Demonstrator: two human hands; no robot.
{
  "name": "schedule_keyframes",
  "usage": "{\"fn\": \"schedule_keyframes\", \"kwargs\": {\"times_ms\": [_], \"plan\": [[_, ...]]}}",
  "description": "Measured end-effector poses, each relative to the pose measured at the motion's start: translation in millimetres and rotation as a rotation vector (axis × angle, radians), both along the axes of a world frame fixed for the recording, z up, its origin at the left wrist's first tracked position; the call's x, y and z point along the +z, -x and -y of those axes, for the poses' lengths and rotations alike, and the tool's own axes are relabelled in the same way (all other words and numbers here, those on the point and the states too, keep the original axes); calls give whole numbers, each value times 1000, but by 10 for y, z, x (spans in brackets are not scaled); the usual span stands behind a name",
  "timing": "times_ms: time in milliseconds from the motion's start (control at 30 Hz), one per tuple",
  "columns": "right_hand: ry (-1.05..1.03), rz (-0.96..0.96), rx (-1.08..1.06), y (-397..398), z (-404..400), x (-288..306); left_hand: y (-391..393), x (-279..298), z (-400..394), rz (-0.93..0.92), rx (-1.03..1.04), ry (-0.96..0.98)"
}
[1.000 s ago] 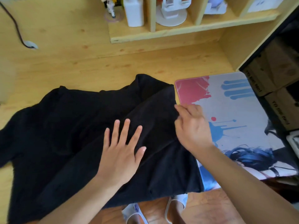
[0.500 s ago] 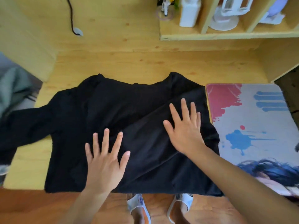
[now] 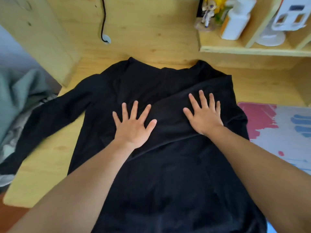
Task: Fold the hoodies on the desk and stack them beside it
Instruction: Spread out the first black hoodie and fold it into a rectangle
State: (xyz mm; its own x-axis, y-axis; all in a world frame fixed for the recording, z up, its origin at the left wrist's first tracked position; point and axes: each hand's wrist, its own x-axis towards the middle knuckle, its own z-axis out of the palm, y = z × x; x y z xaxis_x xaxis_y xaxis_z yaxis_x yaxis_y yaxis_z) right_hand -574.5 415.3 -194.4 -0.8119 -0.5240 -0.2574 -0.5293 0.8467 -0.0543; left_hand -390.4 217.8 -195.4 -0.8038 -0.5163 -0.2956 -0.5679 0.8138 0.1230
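Since half a second earlier, both hands had slid further up the black fabric hoodie (image 3: 168,165), which lay spread on the pale wooden desk (image 3: 50,165). The left hand (image 3: 133,126) pressed flat on the chest, fingers straight and spread, gripping nothing. Just beside it, the right hand (image 3: 204,115) lay flat, fingers apart, on the sleeve folded across the body. Left of the left hand, the other sleeve trailed off the desk edge toward a grey-green cloth heap (image 3: 18,98). Right of the right hand lay a printed red-and-blue desk mat (image 3: 272,125).
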Motion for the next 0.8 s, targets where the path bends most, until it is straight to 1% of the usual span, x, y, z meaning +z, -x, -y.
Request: {"fn": "schedule_keyframes", "kwargs": {"times_ms": [67, 100, 167, 233, 267, 333, 367, 433, 467, 500, 567, 600, 633, 700, 733, 800], "plan": [[-39, 14, -8, 149, 60, 72, 135, 89, 26, 18, -22, -40], [-36, -1, -11, 133, 83, 127, 105, 137, -6, -14, -20, -51], [62, -49, 7, -106, 102, 256, -159, 198, -116, -118, -4, 2], [174, -34, 85, -497, 27, 298, -590, 153, -159, -152, 34, 94], [160, -4, 131, -674, -55, 264, -828, 99, -120, -133, 62, 101], [25, 15, 187, -877, -237, 136, -1265, 8, 47, -54, 87, 69], [-31, 6, 180, -893, -295, 79, -1438, -15, 146, -31, 65, 50], [-44, 25, 92, -884, -257, 95, -1687, 14, 335, -90, 62, 51], [-14, 41, 44, -913, -164, 155, -1790, 63, 426, -158, 124, 88], [42, 38, 18, -970, -29, 223, -1882, 114, 527, -241, 232, 130], [190, 32, 66, -1141, 300, 321, -2040, 215, 748, -364, 542, 137], [236, 51, 117, -1240, 461, 325, -2111, 256, 867, -368, 716, 100], [235, 69, 165, -1334, 599, 284, -2166, 294, 978, -340, 886, 56], [143, 26, 214, -1480, 749, 99, -2226, 341, 1186, -228, 1147, -57], [101, -29, 214, -1520, 765, 15, -2226, 372, 1268, -191, 1222, -114], [76, -90, 197, -1541, 753, -62, -2198, 448, 1421, -162, 1276, -188]]}}
